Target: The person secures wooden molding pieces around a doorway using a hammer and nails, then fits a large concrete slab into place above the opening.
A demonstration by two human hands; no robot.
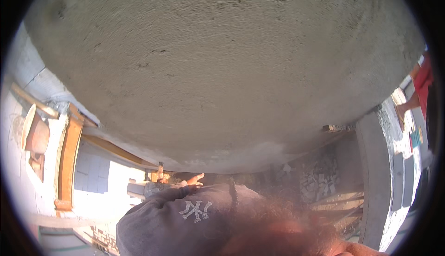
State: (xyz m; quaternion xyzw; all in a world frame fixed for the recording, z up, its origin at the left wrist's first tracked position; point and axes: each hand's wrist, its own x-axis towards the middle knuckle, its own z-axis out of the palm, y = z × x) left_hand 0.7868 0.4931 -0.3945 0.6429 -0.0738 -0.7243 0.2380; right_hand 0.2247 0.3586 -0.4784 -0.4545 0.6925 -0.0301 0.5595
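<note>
A broad grey-brown surface of rough cement plaster [222, 70] fills the upper part of the view, with fine streaks and a few dark pits. Low in the view is a grey garment [185, 223] with a pale emblem, its sleeve running along the left. Beyond the sleeve my left hand [192, 181] shows small, below the plaster's lower edge. Its visible fingers are stretched out and apart, and I see nothing held in them. A short upright wooden piece [161, 170] stands near this hand. My right hand is not in view; blurred hair and skin cover the lower right.
At the left are an orange-brown wooden beam [69, 163] and a tan round thing with a brim [36, 133]. Broken rubble [320, 179] lies low on the right, beside a grey upright edge [371, 172]. A person in red [422, 84] is at the far right.
</note>
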